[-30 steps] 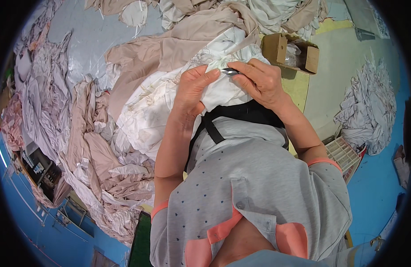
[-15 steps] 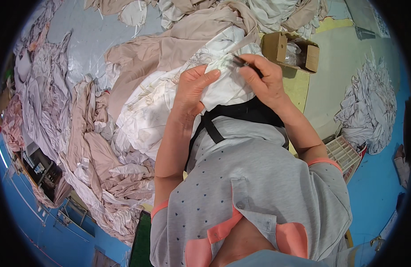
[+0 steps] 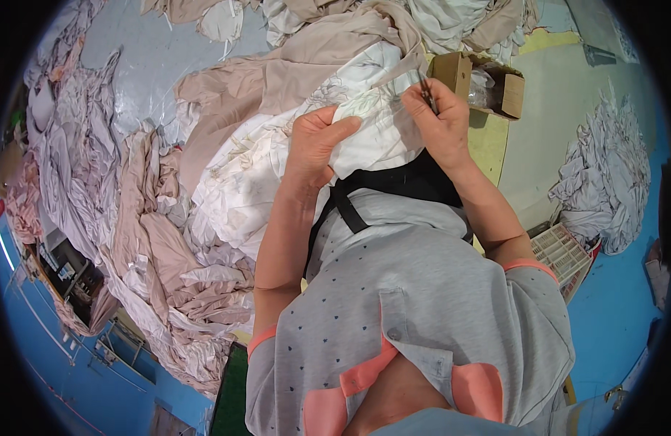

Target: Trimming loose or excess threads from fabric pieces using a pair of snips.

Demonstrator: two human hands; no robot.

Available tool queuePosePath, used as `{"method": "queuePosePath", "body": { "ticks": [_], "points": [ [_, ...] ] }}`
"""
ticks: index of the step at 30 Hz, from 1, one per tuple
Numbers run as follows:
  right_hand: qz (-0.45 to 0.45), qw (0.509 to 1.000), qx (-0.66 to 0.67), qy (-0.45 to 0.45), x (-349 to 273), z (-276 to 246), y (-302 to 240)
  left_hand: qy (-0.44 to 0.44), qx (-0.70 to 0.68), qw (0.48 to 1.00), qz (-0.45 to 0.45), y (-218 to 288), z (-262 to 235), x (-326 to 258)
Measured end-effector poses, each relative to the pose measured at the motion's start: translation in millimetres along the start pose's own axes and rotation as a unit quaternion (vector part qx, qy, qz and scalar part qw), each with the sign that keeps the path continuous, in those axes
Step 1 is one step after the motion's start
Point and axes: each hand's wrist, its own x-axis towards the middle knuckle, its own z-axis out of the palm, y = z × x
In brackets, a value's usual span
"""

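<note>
White cloth (image 3: 375,127) with a faint printed line pattern lies over my lap and the table before me. My left hand (image 3: 312,144) pinches its edge between thumb and fingers. Closed around small dark thread snips (image 3: 426,94), my right hand (image 3: 444,127) is at the cloth's right side, and the tips point up and away. Whether its fingers also grip the cloth's edge cannot be made out. Beige fabric (image 3: 292,73) joins the white cloth in the same heap and spreads to the far left.
An open cardboard box (image 3: 511,94) with clear plastic inside stands just beyond my right hand. Heaped beige and white fabric (image 3: 154,254) lies to the left. A greyish fabric pile (image 3: 604,174) and a pale slatted crate (image 3: 560,251) are at the right.
My right hand has moved a little to the right, and the snips have swung from pointing left to pointing up. My left hand keeps its pinch on the cloth.
</note>
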Motion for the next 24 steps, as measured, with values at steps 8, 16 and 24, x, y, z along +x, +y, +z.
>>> {"method": "queuePosePath", "body": {
  "ticks": [8,16,24],
  "points": [
    [-0.034,0.992,-0.071,-0.102,-2.4,13.2,-9.0,-0.004,0.027,1.000,0.014,0.5,0.3,-0.6],
    [-0.125,0.979,-0.140,-0.079,-6.0,12.3,-0.4,0.014,0.005,1.000,0.002,-0.2,3.4,0.7],
    [0.004,1.000,-0.002,0.003,-9.9,1.9,5.2,0.038,0.003,0.999,-0.011,-1.2,2.9,2.2]
  ]
}}
